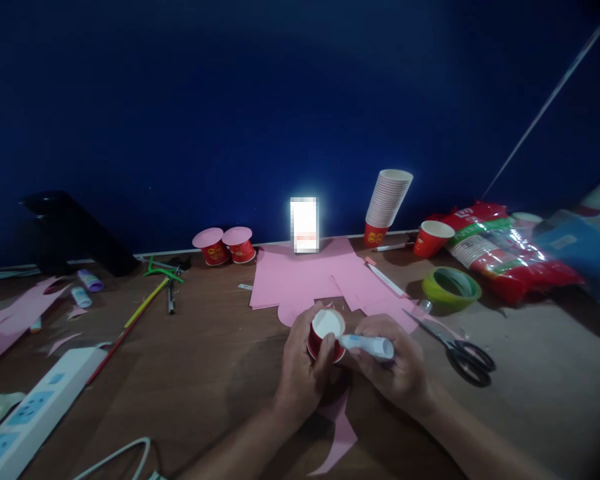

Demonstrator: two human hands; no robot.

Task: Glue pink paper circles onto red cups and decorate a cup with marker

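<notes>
My left hand (303, 363) is wrapped round a red paper cup (329, 325), whose white round face is turned up toward me. In my right hand (395, 373) is a white glue stick (367, 346), its tip at the right edge of the cup. Just beyond my hands lie sheets of pink paper (300, 273), with a rounded piece at their near edge. A pink paper scrap (341, 443) rests below my hands on the table. To the right of my right hand are black-handled scissors (463, 357).
Two red cups with pink discs (215, 250) stand at the back left. Stacked cups (387, 203), a single cup (433, 240), green tape (451, 288) and a red package (510, 250) are at the right. A power strip (45, 400) lies at the left.
</notes>
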